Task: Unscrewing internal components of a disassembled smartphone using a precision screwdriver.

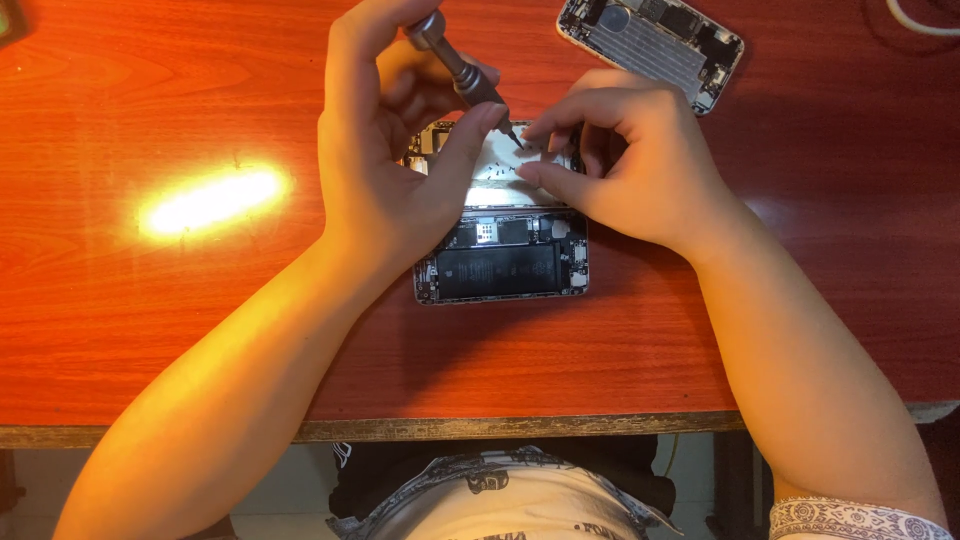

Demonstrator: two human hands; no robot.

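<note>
Near table (150, 330) centre: left hand (385, 170) gripping screwdriver (462, 75) tip-down over opened phone (500, 260), right hand (625, 165) pinching and steadying white sheet (510, 165) atop it.

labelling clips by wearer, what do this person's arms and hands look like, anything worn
Both forearms are bare, no sleeves reaching them. The left hand and right hand show no gloves, rings or watch. At the bottom edge, by the right elbow, a strip of white patterned fabric shows.

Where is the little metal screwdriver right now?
The slim grey metal screwdriver is in the left hand, top centre of the head view, its tip over the opened phone.
</note>
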